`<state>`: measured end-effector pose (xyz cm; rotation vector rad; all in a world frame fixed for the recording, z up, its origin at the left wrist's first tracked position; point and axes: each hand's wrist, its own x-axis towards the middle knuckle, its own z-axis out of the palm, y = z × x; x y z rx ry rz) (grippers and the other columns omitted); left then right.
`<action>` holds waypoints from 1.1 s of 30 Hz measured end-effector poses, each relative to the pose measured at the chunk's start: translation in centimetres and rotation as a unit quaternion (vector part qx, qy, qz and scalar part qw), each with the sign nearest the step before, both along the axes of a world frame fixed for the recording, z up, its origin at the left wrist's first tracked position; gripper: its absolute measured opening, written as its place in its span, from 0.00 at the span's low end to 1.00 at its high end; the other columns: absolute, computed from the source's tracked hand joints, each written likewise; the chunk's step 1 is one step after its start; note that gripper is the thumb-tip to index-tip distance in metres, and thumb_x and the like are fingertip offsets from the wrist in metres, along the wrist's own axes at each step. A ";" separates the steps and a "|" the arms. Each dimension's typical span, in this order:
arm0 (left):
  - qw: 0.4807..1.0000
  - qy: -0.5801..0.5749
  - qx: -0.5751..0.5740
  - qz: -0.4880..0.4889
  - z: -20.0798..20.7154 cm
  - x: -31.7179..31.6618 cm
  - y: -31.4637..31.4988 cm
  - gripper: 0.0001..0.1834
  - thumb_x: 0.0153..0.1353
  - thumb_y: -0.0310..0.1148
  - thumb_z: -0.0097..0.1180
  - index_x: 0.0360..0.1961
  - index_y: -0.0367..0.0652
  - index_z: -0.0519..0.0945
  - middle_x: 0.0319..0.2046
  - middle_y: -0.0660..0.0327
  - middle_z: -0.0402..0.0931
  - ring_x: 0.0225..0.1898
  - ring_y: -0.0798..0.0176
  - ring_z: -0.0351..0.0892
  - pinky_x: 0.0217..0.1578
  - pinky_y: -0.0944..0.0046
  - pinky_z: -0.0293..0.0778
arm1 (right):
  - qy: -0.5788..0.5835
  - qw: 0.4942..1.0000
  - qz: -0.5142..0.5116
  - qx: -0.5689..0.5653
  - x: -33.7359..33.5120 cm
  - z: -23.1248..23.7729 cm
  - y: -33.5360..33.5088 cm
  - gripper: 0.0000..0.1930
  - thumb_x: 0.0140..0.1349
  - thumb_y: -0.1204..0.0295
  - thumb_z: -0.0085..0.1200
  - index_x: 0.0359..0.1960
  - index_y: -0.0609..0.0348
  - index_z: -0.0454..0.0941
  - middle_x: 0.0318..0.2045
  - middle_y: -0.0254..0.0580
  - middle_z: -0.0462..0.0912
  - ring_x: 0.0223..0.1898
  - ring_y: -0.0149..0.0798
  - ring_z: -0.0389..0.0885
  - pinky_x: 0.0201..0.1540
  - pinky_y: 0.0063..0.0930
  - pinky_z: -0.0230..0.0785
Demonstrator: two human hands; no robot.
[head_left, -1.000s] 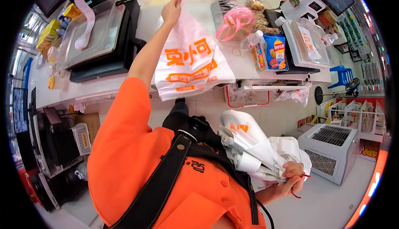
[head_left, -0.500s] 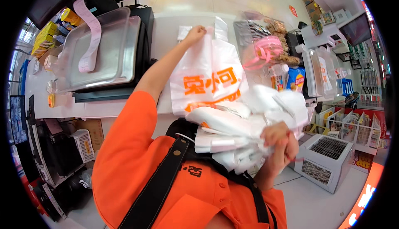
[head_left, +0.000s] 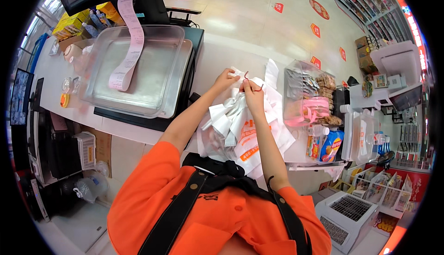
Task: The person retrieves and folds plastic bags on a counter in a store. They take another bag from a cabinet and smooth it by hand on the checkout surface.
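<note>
Steel tray with receipt strip (head_left: 125, 47) at ten o'clock; left hand (head_left: 225, 78) pinching the white carrier-bag bundle (head_left: 240, 125) on the counter (head_left: 222, 37) at centre, right hand (head_left: 253, 91) fingers closed on a red rubber band (head_left: 252, 80), step judged mid-banding, calling for looping it over the handles.

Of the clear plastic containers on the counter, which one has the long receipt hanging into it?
The big shallow clear tray on the person's left: the pink receipt strip drapes into it. The clear box to the right of the hands holds packaged snacks and no receipt.
</note>
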<state>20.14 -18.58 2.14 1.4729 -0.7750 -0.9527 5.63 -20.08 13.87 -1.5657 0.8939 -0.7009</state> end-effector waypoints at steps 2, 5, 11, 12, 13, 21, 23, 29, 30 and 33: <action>0.999 -0.016 0.037 0.020 -1.2 0.7 -1.0 0.23 0.50 0.40 0.63 0.42 0.35 0.76 0.32 0.54 0.81 0.36 0.62 0.79 0.37 0.65 0.72 | 0.007 1.000 0.004 -0.014 -0.3 -0.3 -0.7 0.17 0.65 0.65 0.45 0.23 0.65 0.74 0.18 0.34 0.75 0.22 0.25 0.69 0.28 0.21 0.62; 0.987 -0.084 0.134 -0.007 -2.3 1.3 -3.2 0.24 0.46 0.42 0.65 0.39 0.34 0.77 0.29 0.54 0.81 0.32 0.62 0.79 0.35 0.63 0.73 | -0.027 1.000 -0.005 -0.005 -1.3 -0.6 -1.3 0.17 0.65 0.65 0.46 0.21 0.65 0.74 0.17 0.34 0.74 0.21 0.26 0.67 0.27 0.22 0.61; 0.987 -0.010 0.151 -0.051 -2.8 1.8 -6.2 0.11 0.54 0.35 0.60 0.32 0.37 0.79 0.19 0.65 0.73 0.17 0.77 0.66 0.15 0.74 0.59 | 0.221 0.973 -0.019 -0.066 0.2 -2.1 -3.0 0.18 0.62 0.63 0.45 0.22 0.64 0.77 0.20 0.44 0.79 0.23 0.39 0.76 0.29 0.32 0.66; 0.988 0.023 0.148 -0.049 -2.8 1.9 -6.2 0.11 0.53 0.35 0.60 0.31 0.36 0.80 0.19 0.64 0.74 0.17 0.75 0.68 0.15 0.73 0.60 | 0.282 0.956 -0.022 -0.081 0.8 -2.5 -3.2 0.18 0.62 0.62 0.46 0.23 0.64 0.78 0.22 0.46 0.80 0.24 0.41 0.77 0.30 0.33 0.67; 0.987 0.065 0.138 -0.052 -2.8 1.9 -6.2 0.11 0.52 0.34 0.60 0.30 0.36 0.80 0.19 0.62 0.75 0.17 0.73 0.70 0.15 0.72 0.62 | 0.347 0.931 -0.004 -0.112 1.5 -2.8 -3.6 0.19 0.59 0.58 0.45 0.28 0.63 0.80 0.27 0.55 0.81 0.30 0.53 0.80 0.34 0.41 0.69; 0.976 0.107 0.176 -0.068 -1.6 2.0 -5.3 0.10 0.51 0.31 0.59 0.31 0.34 0.80 0.22 0.62 0.77 0.20 0.71 0.73 0.21 0.70 0.70 | 0.423 0.903 0.060 -0.043 5.2 -4.7 -5.9 0.14 0.50 0.63 0.54 0.32 0.62 0.80 0.35 0.53 0.82 0.40 0.52 0.80 0.43 0.40 0.72; 0.976 0.161 0.135 -0.057 -1.6 1.6 -4.6 0.10 0.52 0.31 0.58 0.32 0.34 0.80 0.24 0.61 0.78 0.22 0.70 0.74 0.23 0.70 0.71 | 0.426 0.901 0.075 -0.048 5.3 -5.4 -6.3 0.14 0.49 0.63 0.55 0.33 0.61 0.81 0.36 0.52 0.82 0.41 0.52 0.80 0.43 0.39 0.73; 0.990 0.106 0.084 -0.045 -1.5 0.4 -3.3 0.10 0.56 0.31 0.56 0.36 0.35 0.80 0.27 0.62 0.78 0.25 0.71 0.75 0.25 0.69 0.70 | 0.441 0.889 0.115 -0.050 4.6 -7.0 -7.5 0.16 0.50 0.62 0.51 0.34 0.61 0.80 0.35 0.54 0.81 0.40 0.52 0.80 0.42 0.40 0.72; 0.992 0.073 0.087 -0.053 -1.0 0.2 -3.2 0.10 0.58 0.31 0.55 0.37 0.35 0.79 0.28 0.63 0.78 0.26 0.72 0.75 0.26 0.69 0.70 | 0.431 0.892 0.124 -0.058 4.2 -6.8 -7.6 0.16 0.50 0.63 0.50 0.34 0.62 0.80 0.35 0.55 0.81 0.40 0.53 0.80 0.42 0.40 0.72; 0.998 0.037 0.006 -0.052 2.2 -1.1 -2.3 0.09 0.57 0.29 0.56 0.36 0.37 0.80 0.26 0.62 0.79 0.25 0.71 0.75 0.28 0.69 0.71 | 0.397 0.907 0.105 -0.091 1.7 -5.4 -7.0 0.14 0.53 0.62 0.48 0.30 0.59 0.80 0.30 0.51 0.81 0.35 0.50 0.80 0.39 0.39 0.71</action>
